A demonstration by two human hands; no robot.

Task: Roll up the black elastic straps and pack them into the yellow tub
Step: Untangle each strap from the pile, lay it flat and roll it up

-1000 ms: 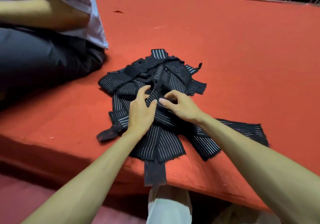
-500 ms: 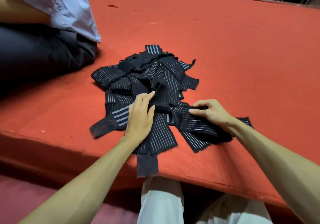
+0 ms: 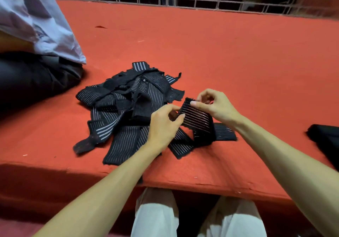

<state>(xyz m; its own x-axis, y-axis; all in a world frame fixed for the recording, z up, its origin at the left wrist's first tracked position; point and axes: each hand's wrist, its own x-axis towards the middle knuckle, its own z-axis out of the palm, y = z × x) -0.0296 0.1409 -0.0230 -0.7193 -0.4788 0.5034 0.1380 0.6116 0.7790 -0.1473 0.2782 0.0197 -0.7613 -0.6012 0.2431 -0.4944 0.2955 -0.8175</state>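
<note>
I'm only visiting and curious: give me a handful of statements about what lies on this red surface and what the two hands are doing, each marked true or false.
1. The left hand and the right hand both grip the same striped strap. True.
2. The pile of straps lies on a blue cloth. False: the cloth is red.
3. A yellow tub stands next to the pile. False: no yellow tub is in view.
4. Another person sits at the left of the cloth. True.
5. The held strap is rolled up tight. False: its end is held flat between the two hands, and the rest trails down onto the cloth.
</note>
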